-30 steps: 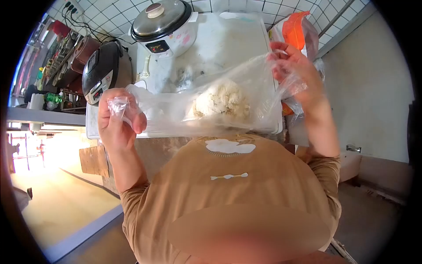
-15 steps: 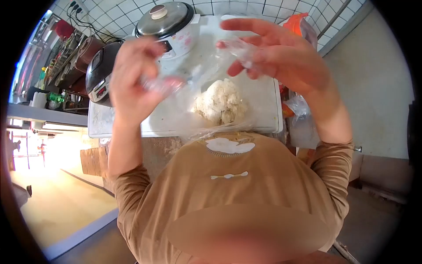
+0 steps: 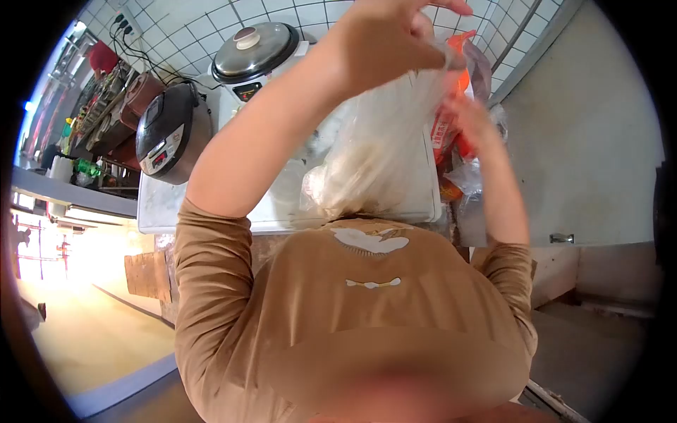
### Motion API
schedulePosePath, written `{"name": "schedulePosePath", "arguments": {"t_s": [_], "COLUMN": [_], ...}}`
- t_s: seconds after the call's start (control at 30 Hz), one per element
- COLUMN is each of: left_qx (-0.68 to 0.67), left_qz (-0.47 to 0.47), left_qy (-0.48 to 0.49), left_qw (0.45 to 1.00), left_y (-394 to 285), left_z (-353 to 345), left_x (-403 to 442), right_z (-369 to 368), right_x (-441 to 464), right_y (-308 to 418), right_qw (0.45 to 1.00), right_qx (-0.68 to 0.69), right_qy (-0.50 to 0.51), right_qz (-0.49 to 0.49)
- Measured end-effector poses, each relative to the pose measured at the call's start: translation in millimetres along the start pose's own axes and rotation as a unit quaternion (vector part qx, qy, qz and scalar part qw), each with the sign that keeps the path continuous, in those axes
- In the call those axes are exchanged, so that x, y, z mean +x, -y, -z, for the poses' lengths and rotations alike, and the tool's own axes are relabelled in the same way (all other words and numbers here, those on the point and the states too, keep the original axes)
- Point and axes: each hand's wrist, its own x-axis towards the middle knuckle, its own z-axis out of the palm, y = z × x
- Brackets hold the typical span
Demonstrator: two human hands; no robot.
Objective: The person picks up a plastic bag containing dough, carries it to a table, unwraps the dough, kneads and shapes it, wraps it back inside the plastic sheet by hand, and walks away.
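A clear plastic bag (image 3: 395, 116) stands on the white table near its front edge, its upper part pulled up and to the right. Inside its lower end sits a whitish, lumpy mass (image 3: 356, 166) resembling cooked rice, blurred by the film. My left hand (image 3: 398, 46) is closed at the gathered top of the bag, with the forearm crossing over the table. To the right of the bag, my right hand (image 3: 471, 121) is beside a red printed package (image 3: 443, 132); motion smears its fingers, so their grip is unclear.
A dark rice cooker (image 3: 173, 134) stands at the table's left edge. Behind my left forearm is a white cooker with a metal lid (image 3: 255, 53). Orange and clear bags (image 3: 476, 67) hang or lie at the right, near a pale door (image 3: 578, 141). The white table (image 3: 166, 204) runs beneath.
Both hands have moved right. My left hand has swung across the table, drawing the bag's top up over the whitish mass. The right hand has lowered from above the table to the red package.
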Motion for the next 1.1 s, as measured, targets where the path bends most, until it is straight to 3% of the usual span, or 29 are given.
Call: {"name": "schedulePosePath", "arguments": {"t_s": [0.03, 0.07, 0.13, 0.17, 0.2, 0.23, 0.3, 0.33, 0.37, 0.43, 0.6, 0.73, 0.8, 0.9, 0.97, 1.03, 1.1], "left_qx": [-0.029, -0.182, -0.233, -0.269, -0.291, -0.269, -0.318, -0.276, -0.276, -0.344, -0.236, -0.146, -0.079, -0.031, 0.073, 0.192, 0.246], "left_qz": [-0.014, 0.188, 0.080, 0.058, 0.109, 0.110, 0.144, 0.185, 0.211, 0.256, 0.327, 0.319, 0.315, 0.333, 0.302, 0.195, 0.234], "left_qy": [-0.009, -0.030, -0.152, -0.147, -0.163, -0.253, -0.275, -0.317, -0.330, -0.319, -0.265, -0.169, -0.138, -0.043, 0.062, 0.078, 0.110], "left_qw": [0.999, 0.965, 0.957, 0.950, 0.937, 0.923, 0.896, 0.888, 0.878, 0.845, 0.876, 0.921, 0.936, 0.942, 0.948, 0.959, 0.934], "left_y": [-3, -15, 13, 48, 121, 85, 135, 144, 170, 190, 184, 190, 188, 219, 232, 220, 192], "left_z": [-1, 3, 23, 50, 106, 83, 112, 109, 116, 115, 76, 63, 48, 22, -7, -47, -82], "left_x": [7, 19, 16, 17, 8, -7, -45, -63, -85, -117, -127, -125, -119, -123, -128, -133, -128], "right_z": [9, 9, -6, -18, -19, -21, -19, -22, -26, -36, -61, -75, -71, -61, -59, -60, -62], "right_x": [-14, -29, -57, -68, -73, -77, -71, -73, -74, -74, -36, 7, 29, 65, 79, 90, 99], "right_y": [-34, -59, -83, -89, -97, -106, -128, -136, -138, -135, -128, -121, -129, -147, -147, -134, -133], "right_qw": [0.998, 0.996, 0.996, 0.998, 0.996, 0.993, 0.961, 0.964, 0.970, 0.977, 0.982, 0.976, 0.972, 0.960, 0.950, 0.939, 0.945], "right_qx": [-0.002, 0.038, 0.047, 0.016, 0.037, 0.057, 0.202, 0.147, 0.120, 0.059, 0.001, 0.013, 0.034, 0.068, 0.072, 0.058, 0.034], "right_qy": [-0.008, -0.002, -0.013, -0.029, -0.059, -0.089, -0.172, -0.212, -0.189, -0.130, -0.078, -0.057, -0.002, 0.034, 0.050, 0.072, 0.096], "right_qz": [-0.066, -0.075, -0.068, -0.054, -0.055, -0.054, -0.072, -0.067, -0.095, -0.158, -0.174, -0.212, -0.232, -0.269, -0.298, -0.331, -0.310]}}
